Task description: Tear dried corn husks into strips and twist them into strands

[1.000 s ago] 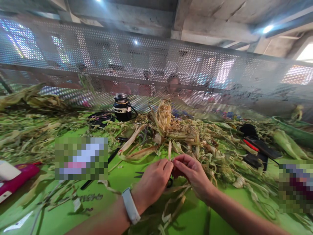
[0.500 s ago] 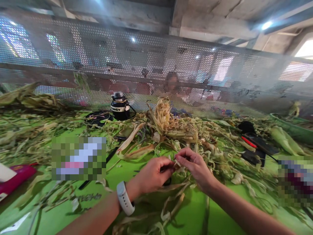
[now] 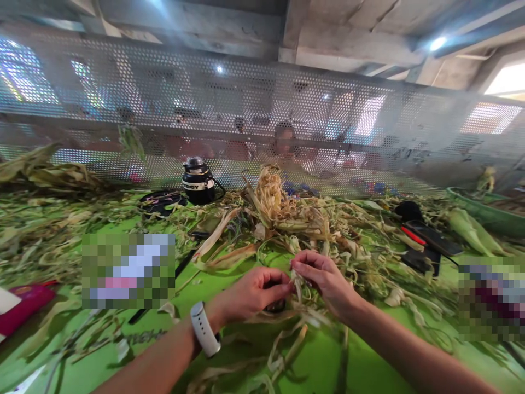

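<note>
The left hand [image 3: 254, 293] and the right hand [image 3: 324, 276] are meeting above the green bench [image 3: 233, 355], near its middle. Between their fingertips a pale strip [image 3: 298, 290] is hanging, with its lower end pointing about six o'clock. The grip of the right hand is clamping the strip near its top, thumb against forefinger; the grip of the left hand is also coming together on it, at its nine o'clock edge. A white watch [image 3: 205, 331] is sitting around the left wrist. Taking the hands as the centre of the clock, a heap [image 3: 268, 202] of dry husks is rising shortly before twelve o'clock, and a black flask [image 3: 198, 184] is standing upright between ten and eleven, just beside a black dish [image 3: 162, 203]. At about two o'clock a green basin [image 3: 478, 207] is resting, farther from the hands. A magenta tool [image 3: 35, 301] is lying around nine o'clock, near the edge of the view. Behind the heap, toward twelve o'clock, a perforated screen [image 3: 246, 93] is crossing the whole scene.
</note>
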Demonstrator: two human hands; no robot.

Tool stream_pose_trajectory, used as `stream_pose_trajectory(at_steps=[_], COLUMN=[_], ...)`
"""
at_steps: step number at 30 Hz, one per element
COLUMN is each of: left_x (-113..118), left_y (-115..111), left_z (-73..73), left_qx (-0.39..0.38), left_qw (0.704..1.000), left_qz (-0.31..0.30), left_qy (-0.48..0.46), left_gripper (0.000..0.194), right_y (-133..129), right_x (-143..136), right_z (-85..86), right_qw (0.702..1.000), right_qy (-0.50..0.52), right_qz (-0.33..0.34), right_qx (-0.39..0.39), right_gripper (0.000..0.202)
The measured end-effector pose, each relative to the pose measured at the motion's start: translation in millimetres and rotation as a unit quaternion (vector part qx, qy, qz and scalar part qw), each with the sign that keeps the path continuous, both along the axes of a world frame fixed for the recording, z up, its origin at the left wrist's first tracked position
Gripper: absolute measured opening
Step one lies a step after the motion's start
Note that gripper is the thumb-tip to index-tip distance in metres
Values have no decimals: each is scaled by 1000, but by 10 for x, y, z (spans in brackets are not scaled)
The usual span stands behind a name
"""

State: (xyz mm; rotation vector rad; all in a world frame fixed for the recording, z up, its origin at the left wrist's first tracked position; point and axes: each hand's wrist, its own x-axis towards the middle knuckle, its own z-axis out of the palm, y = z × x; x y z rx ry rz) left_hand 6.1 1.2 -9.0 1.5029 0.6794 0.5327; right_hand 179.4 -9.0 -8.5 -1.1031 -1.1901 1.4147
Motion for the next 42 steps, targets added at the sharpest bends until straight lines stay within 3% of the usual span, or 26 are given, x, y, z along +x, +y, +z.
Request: stream_pose_trajectory(at_steps=[3,7,23,32,37,42], left_x=[16,-3,17,32,25,49], left_y=[-64,-70,-76,-1,19,8], left_z=[29,68,-32,-66,-83,-112], left_qx=[-16,-47,-156,-131,-130,-77], left_qw=[998,997,982,988,985,992], left_qz=[-56,-60,-101,26,55,67], left_qy=[12,6,-35,-81,-99,-73], left_gripper=[31,31,32,31,30,38], right_y=[33,72,52,39,8,-33], right_x=[4,24,-19,23,31,-2], right_z=[-24,-14,-24,27,46,34], right_qw=[1000,997,995,998,998,998], right_qy=[5,11,32,53,32,16], right_qz=[-24,-79,-83,-36,-25,-10], right_qx=[-7,15,37,-16,48,65], right_gripper=[34,34,33,19,17,23])
